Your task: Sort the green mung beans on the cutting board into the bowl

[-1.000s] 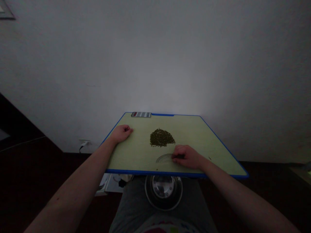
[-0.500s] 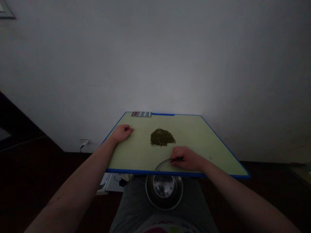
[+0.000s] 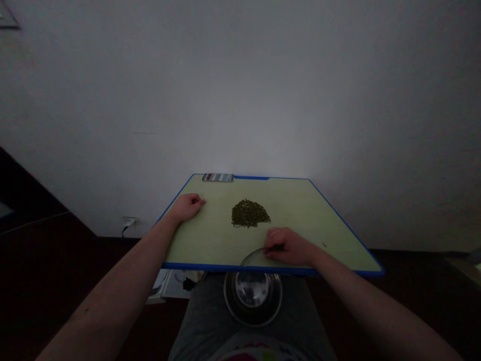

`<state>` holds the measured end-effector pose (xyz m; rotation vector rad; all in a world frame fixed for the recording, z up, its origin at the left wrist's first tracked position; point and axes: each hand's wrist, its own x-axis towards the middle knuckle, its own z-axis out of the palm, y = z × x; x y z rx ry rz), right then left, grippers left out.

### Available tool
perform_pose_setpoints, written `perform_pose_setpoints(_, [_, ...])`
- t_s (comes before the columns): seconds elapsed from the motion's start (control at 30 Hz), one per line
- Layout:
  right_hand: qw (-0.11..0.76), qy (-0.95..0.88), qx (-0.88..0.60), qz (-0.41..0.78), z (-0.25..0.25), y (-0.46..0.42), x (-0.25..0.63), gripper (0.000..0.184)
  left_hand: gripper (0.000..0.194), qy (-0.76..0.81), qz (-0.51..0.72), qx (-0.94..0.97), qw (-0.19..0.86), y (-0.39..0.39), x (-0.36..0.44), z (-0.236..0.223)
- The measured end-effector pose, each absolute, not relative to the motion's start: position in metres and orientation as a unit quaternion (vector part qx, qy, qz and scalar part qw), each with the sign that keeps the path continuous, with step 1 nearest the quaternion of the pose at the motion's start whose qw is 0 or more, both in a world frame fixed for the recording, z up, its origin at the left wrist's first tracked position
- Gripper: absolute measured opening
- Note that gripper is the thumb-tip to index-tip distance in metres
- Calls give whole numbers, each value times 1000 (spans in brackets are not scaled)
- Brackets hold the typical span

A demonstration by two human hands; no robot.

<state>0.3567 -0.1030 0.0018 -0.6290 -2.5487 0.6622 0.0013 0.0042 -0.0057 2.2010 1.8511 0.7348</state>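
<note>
The right hand [image 3: 287, 245] covers one end of the curved clear piece [image 3: 252, 256] by the tabletop's [image 3: 300, 200] front edge, and that edge hides the far side of the metal bowl [image 3: 253, 317]. I can't read the phone's [image 3: 218, 177] tiny writing near the back left corner, nor name the small dark speck [image 3: 324, 244] toward the right edge. Both forearms [image 3: 112, 291] run out of view.
</note>
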Motion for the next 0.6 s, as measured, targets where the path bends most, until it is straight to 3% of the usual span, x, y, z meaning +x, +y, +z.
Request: perform_pose_setpoints(0.6, [224, -913, -230, 250, -3, -102, 358, 12, 39, 615, 248, 745, 80, 8, -2, -11])
